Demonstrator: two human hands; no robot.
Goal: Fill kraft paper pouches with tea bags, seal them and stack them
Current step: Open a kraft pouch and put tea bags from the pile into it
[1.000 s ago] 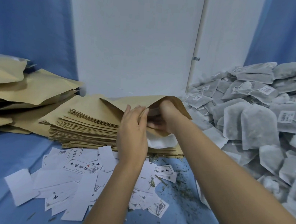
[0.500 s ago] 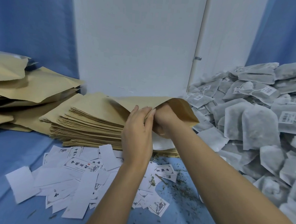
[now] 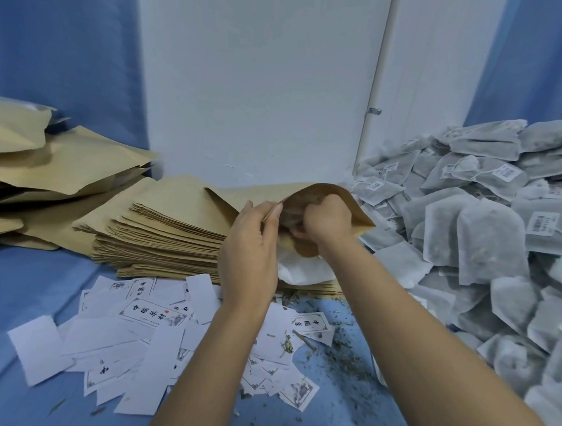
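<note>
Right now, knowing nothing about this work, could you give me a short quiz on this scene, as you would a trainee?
1. True or false: the right hand reaches into the open pouch.
2. The tea bag pile lies on the person's: A) left, B) right, C) lap.
3. What lies scattered on the blue cloth in front of the flat pouch stack?

Key: 1 true; 2 B; 3 paper slips, some of them printed.
</note>
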